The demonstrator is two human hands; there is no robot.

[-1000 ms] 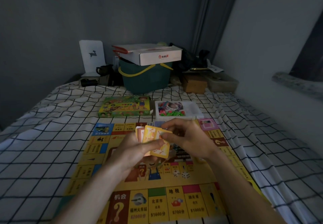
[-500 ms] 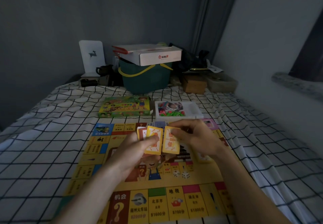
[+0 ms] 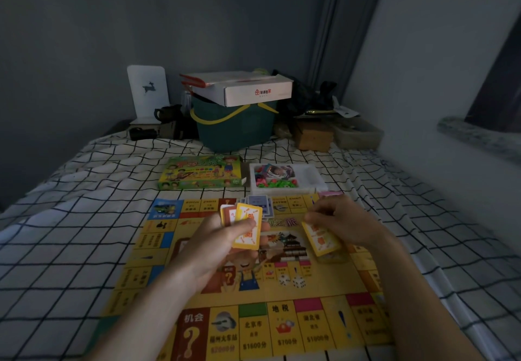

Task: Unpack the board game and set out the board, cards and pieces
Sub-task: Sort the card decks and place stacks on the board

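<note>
Pinching card stack [image 3: 244, 225], left hand [image 3: 217, 245]; right hand [image 3: 342, 224] grip apparently closed on single card [image 3: 321, 238].

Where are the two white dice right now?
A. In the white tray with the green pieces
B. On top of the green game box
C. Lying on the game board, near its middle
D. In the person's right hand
C: the two dice lie side by side on the printed board, below the right hand, which holds a yellow card, not dice.
</note>
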